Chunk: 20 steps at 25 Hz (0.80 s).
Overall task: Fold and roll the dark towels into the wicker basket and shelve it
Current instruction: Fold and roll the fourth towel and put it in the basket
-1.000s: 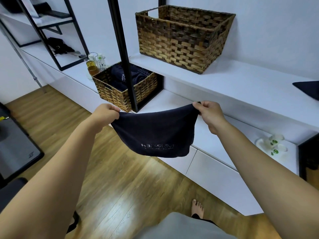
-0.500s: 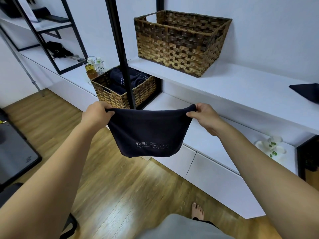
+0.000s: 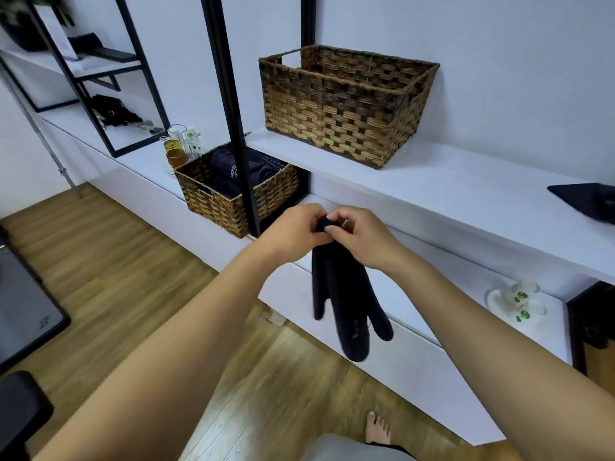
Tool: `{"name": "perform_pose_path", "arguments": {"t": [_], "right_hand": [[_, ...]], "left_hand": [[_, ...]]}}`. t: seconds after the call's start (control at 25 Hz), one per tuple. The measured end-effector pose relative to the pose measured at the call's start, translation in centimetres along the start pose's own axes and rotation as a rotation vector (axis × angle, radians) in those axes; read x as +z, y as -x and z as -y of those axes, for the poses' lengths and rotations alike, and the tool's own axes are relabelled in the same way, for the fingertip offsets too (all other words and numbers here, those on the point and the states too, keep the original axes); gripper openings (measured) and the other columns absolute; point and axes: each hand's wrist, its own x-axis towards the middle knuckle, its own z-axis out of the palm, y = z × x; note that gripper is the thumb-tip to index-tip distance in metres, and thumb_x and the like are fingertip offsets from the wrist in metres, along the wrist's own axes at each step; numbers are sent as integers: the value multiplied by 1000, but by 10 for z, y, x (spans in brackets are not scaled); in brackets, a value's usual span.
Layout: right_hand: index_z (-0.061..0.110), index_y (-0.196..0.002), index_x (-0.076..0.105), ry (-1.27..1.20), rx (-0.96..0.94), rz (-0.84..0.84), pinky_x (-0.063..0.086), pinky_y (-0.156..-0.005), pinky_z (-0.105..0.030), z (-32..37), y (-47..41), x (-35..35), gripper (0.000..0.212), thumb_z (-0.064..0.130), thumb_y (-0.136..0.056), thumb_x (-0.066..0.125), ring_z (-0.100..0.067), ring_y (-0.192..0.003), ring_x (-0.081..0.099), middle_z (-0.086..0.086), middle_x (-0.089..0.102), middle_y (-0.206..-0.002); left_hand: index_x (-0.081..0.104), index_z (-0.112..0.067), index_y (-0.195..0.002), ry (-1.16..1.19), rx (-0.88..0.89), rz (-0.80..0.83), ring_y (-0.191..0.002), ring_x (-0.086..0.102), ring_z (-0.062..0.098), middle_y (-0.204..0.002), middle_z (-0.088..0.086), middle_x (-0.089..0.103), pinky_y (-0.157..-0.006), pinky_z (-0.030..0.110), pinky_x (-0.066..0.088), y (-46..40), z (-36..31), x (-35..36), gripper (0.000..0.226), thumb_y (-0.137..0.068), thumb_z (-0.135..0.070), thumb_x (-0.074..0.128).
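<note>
A dark towel [image 3: 346, 294] hangs folded in half in front of the white cabinet. My left hand [image 3: 296, 227] and my right hand [image 3: 356, 232] meet at its top edge and both pinch the corners together. A small wicker basket [image 3: 216, 197] with rolled dark towels [image 3: 253, 173] inside stands on the lower counter, behind a black post. A larger wicker basket [image 3: 342, 108] sits on the upper white shelf [image 3: 466, 191]; its inside is hidden from here.
Another dark towel [image 3: 589, 201] lies at the shelf's right edge. Glass bottles [image 3: 179, 148] stand left of the small basket. A white dish with small bottles [image 3: 515, 301] sits on the lower counter at right. A black post [image 3: 233, 128] rises before the small basket. Wooden floor below.
My hands came together, bringing the towel's two top corners to meet. The towel, held spread wide before, now hangs doubled and narrow.
</note>
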Motion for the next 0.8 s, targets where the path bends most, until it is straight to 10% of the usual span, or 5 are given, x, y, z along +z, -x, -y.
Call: {"name": "perform_pose_path", "arguments": {"t": [0.24,0.52,0.8], "right_hand": [[13,-99,51,-188,220,91,48,-63,-23,-20,28,-17,23,13,-89,72,-7,-65,59,3,64,-83],[25,-96,67,1,319,165,58,-73,-32,-59,47,-15,13,32,-87,73,-12,-80,70,5,72,-91],[22,-81,56,158,364,55,47,-61,-32,-70,44,-21,23,36,-89,71,-16,-69,60,6,62,-77]], "left_hand": [[64,-3,-103,268,25,98,-94,69,23,-101,13,74,-93,37,53,-12,-7,2,10,-101,-4,55],[63,-8,-100,310,43,-69,-75,66,-3,-88,-4,70,-71,12,49,-18,-14,-33,14,-102,-2,51],[66,-23,-93,321,-119,-415,-75,67,5,-85,-6,72,-66,17,50,-13,22,-96,19,-103,-12,54]]}}
